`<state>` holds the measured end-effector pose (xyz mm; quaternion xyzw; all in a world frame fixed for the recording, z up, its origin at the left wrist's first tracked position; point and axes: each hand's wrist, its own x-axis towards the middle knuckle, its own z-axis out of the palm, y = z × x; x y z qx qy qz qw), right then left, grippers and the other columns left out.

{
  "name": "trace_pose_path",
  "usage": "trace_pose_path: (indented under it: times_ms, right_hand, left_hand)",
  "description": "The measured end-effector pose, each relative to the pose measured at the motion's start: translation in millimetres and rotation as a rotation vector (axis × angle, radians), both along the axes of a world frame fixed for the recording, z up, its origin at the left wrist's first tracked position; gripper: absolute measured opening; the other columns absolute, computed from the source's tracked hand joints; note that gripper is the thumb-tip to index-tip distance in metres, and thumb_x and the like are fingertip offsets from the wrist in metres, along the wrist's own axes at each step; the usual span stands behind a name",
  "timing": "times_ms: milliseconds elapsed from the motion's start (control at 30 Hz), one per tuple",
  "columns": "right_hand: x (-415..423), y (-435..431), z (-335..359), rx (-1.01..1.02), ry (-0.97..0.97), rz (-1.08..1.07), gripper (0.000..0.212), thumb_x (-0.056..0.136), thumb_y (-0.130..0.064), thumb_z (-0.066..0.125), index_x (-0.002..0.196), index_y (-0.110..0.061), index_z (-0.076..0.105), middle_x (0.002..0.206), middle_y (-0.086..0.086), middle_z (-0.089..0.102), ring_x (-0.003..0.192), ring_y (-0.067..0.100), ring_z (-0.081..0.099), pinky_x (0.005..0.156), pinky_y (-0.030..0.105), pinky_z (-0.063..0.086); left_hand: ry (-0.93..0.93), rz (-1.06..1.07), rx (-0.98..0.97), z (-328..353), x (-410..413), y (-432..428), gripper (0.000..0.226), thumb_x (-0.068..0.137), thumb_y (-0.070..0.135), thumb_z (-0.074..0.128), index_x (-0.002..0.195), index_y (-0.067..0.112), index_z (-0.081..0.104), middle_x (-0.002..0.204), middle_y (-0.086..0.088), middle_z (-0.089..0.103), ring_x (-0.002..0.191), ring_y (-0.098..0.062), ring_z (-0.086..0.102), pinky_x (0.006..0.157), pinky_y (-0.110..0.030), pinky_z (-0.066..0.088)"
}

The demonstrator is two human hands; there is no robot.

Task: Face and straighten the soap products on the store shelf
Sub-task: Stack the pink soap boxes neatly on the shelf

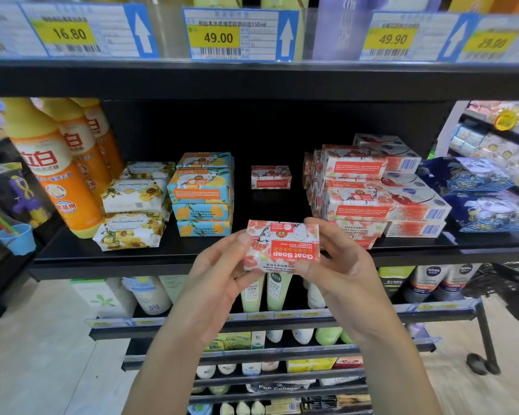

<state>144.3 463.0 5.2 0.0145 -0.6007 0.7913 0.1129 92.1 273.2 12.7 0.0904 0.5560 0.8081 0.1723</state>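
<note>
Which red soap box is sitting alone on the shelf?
The red box at the back of the gap, between the blue stack and the red stack. The rest are piled up, except the held box.

The left fingers (237, 244) cover the left end of the soap box (282, 244), and the right fingers (321, 232) cover its right end; its underside is hidden behind both palms. The small print beneath its red label is too small to read. Just behind the right fingers, the lowest boxes of the red stack (354, 199) are partly hidden. Below the fingers, the tops of the green tubes (277, 290) vanish behind the box. Far above the fingers, the outer price tags (492, 40) are blurred, and the cartons (339, 28) behind them are cut off by the top edge. Both forearms (174, 354) run off the bottom edge.
</note>
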Motion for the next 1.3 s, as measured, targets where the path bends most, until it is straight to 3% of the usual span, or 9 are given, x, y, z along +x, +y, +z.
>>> trace_pose_path:
  times_ms: [300, 400, 500, 600, 767, 900, 1000, 1167, 1300]
  right_hand:
    - [4, 4, 4, 0.233, 0.096, 0.045, 0.066, 0.081, 0.003, 0.078, 0.138, -0.018, 0.053, 0.129, -0.001, 0.068, 0.124, 0.020, 0.063, 0.101, 0.036, 0.054]
    - [7, 4, 12, 0.489, 0.104, -0.026, 0.069, 0.084, -0.010, 0.082, 0.142, -0.030, 0.050, 0.137, -0.011, 0.061, 0.133, 0.011, 0.054, 0.111, 0.033, 0.045]
    - [6, 5, 20, 0.857, 0.154, -0.135, 0.077, 0.080, -0.039, 0.083, 0.147, -0.037, 0.045, 0.144, -0.024, 0.045, 0.138, -0.006, 0.039, 0.110, 0.010, 0.031]
    - [0, 5, 25, 1.150, 0.239, -0.155, 0.081, 0.080, -0.047, 0.081, 0.150, -0.030, 0.045, 0.145, -0.017, 0.040, 0.137, -0.006, 0.031, 0.110, 0.003, 0.020]
    - [-4, 9, 39, 1.367, 0.320, -0.206, 0.075, 0.082, -0.060, 0.063, 0.144, -0.019, 0.053, 0.133, -0.006, 0.051, 0.121, 0.011, 0.048, 0.103, 0.029, 0.044]
    - [0, 24, 57, 1.369, 0.305, -0.184, 0.077, 0.082, -0.062, 0.064, 0.146, -0.021, 0.053, 0.131, -0.014, 0.050, 0.120, 0.003, 0.047, 0.099, 0.015, 0.040]
    - [0, 41, 75, 1.345, 0.246, -0.227, 0.074, 0.080, -0.056, 0.075, 0.146, -0.031, 0.052, 0.126, -0.023, 0.047, 0.117, -0.003, 0.045, 0.098, 0.009, 0.035]
    - [-10, 72, 108, 1.315, 0.172, -0.320, 0.069, 0.074, -0.042, 0.089, 0.136, -0.031, 0.058, 0.121, -0.017, 0.057, 0.113, 0.008, 0.055, 0.099, 0.034, 0.049]
    - [-26, 92, 122, 1.363, 0.072, -0.269, 0.071, 0.074, -0.044, 0.087, 0.138, -0.031, 0.058, 0.124, -0.014, 0.057, 0.118, 0.015, 0.058, 0.103, 0.046, 0.050]
  left_hand:
    - [0.042, -0.026, -0.044, -1, 1, 0, 0.042, 0.090, 0.026, 0.063, 0.126, 0.005, 0.068, 0.115, -0.013, 0.076, 0.109, -0.026, 0.072, 0.088, -0.029, 0.060]
    - [0.061, -0.002, -0.022, -1, 1, -1, 0.042, 0.088, 0.023, 0.065, 0.126, 0.006, 0.067, 0.115, -0.012, 0.076, 0.108, -0.024, 0.073, 0.088, -0.030, 0.060]
    - [0.074, 0.008, -0.009, 1, 2, 3, 0.044, 0.086, 0.022, 0.067, 0.127, 0.008, 0.066, 0.115, -0.010, 0.076, 0.109, -0.023, 0.073, 0.091, -0.031, 0.060]
    - [0.080, 0.004, 0.008, 4, 4, 8, 0.045, 0.084, 0.021, 0.068, 0.127, 0.007, 0.066, 0.114, -0.011, 0.077, 0.108, -0.024, 0.073, 0.091, -0.031, 0.060]
    - [0.100, -0.017, 0.025, 11, 6, 18, 0.046, 0.084, 0.022, 0.069, 0.128, 0.009, 0.066, 0.113, -0.011, 0.077, 0.107, -0.023, 0.073, 0.091, -0.030, 0.060]
    - [0.187, -0.039, 0.015, 14, 4, 26, 0.040, 0.096, 0.033, 0.062, 0.129, 0.012, 0.067, 0.118, -0.009, 0.075, 0.111, -0.024, 0.071, 0.095, -0.035, 0.058]
    - [0.288, 0.032, -0.149, 7, -8, 27, 0.030, 0.099, 0.027, 0.062, 0.127, 0.017, 0.068, 0.116, -0.001, 0.076, 0.111, -0.017, 0.071, 0.101, -0.039, 0.056]
    - [0.605, 0.143, -0.710, -17, -30, 19, 0.044, 0.092, 0.034, 0.074, 0.135, 0.033, 0.062, 0.129, 0.023, 0.064, 0.123, 0.006, 0.056, 0.110, -0.025, 0.044]
    - [0.789, 0.079, -0.972, -31, -40, 18, 0.056, 0.091, 0.044, 0.073, 0.143, 0.032, 0.055, 0.144, 0.022, 0.050, 0.132, 0.004, 0.044, 0.113, -0.020, 0.034]
